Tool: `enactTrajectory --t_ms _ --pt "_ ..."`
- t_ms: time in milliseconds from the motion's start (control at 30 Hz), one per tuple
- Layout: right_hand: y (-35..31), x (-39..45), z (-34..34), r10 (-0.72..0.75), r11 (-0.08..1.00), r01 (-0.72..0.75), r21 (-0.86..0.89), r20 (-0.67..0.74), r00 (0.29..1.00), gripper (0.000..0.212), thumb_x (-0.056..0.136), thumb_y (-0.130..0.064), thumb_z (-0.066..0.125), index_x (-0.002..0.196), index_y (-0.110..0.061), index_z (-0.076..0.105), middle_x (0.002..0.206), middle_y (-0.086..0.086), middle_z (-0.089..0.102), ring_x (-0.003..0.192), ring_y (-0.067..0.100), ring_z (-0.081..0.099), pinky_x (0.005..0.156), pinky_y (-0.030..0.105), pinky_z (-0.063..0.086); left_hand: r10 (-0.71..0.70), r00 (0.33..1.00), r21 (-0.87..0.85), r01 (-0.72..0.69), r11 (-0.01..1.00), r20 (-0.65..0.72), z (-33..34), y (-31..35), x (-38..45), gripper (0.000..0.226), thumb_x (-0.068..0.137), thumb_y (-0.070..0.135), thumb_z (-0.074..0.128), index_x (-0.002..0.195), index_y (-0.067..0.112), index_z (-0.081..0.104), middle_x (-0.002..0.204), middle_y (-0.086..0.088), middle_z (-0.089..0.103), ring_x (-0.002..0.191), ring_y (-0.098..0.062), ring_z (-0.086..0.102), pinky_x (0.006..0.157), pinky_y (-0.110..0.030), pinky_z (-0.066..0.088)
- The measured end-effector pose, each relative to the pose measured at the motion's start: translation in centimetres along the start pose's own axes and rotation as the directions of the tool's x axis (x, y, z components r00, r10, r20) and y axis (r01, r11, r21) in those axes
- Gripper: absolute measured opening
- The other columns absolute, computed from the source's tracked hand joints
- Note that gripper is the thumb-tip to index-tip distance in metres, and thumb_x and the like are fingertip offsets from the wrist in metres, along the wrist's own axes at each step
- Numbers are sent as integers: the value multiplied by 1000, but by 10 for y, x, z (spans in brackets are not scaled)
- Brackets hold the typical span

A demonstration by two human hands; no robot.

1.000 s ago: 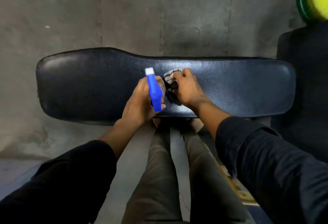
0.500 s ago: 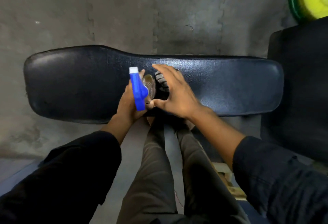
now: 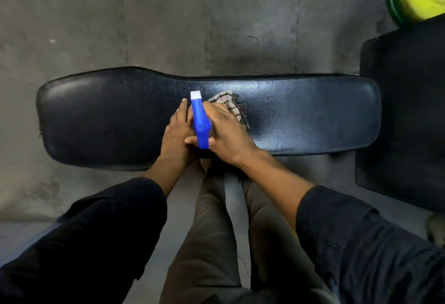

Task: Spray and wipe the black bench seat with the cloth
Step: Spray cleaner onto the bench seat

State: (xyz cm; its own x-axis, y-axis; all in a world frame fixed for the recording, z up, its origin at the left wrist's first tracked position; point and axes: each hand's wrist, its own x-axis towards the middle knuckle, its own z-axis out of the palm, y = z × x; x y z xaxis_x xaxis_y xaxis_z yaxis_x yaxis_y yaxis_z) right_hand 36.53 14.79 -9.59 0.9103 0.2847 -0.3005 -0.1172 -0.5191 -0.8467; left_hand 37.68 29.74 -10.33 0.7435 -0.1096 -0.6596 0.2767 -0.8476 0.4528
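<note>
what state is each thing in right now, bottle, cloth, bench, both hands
bottle: blue spray head up, nozzle pointing away, gripped between both hands
cloth: checked, bunched, lying on the bench under the right hand
bench: black seat, glossy; wetness cannot be told
left hand: beside the bottle, fingers extended
right hand: over the cloth, thumb at the bottle

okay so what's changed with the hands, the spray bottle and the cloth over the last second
The right hand let go of the checked cloth, opened, and now lies over the blue spray bottle beside the left hand. The cloth lies looser on the black padded bench seat. The left hand stayed on the bottle.
</note>
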Motion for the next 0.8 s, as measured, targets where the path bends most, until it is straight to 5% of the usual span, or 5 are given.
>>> enactTrajectory --t_ms 100,300,433,633,800 --pt "0 -12 -9 63 993 -54 104 -79 995 50 83 -29 95 115 -5 64 109 8 68 104 29 60 96 47 51 38 999 140 -37 990 -6 1 3 5 78 99 31 68 166 22 28 174 -15 28 156 -39 35 122 -59 38" --pt "-7 -58 -34 228 969 -175 174 -357 906 40 85 -43 79 110 -14 68 94 -9 72 92 13 70 89 16 51 157 985 377 -170 910 66 18 12 5 98 93 24 72 171 20 13 180 -16 8 164 -41 19 128 -57 33" --pt "9 -98 -61 340 940 -293 173 -511 790 46 81 -46 74 114 -18 60 85 -4 75 80 22 73 82 35 56 314 939 469 -342 814 139 34 41 -1 97 83 17 69 169 13 23 177 -19 18 161 -41 26 127 -55 36" --pt "81 -138 -98 526 849 -381 366 -519 674 70 85 -37 87 143 -42 50 99 -16 73 93 1 70 84 13 52 435 864 538 -500 678 255 84 93 4 91 90 24 65 170 14 22 179 -18 14 163 -40 23 133 -50 23" --pt "149 -154 -100 644 765 -469 442 -509 571 41 91 -39 82 125 -39 59 91 -18 72 85 -1 65 71 7 45 456 837 590 -541 600 303 130 120 30 87 99 37 60 171 18 17 181 -15 5 167 -37 12 134 -48 21"
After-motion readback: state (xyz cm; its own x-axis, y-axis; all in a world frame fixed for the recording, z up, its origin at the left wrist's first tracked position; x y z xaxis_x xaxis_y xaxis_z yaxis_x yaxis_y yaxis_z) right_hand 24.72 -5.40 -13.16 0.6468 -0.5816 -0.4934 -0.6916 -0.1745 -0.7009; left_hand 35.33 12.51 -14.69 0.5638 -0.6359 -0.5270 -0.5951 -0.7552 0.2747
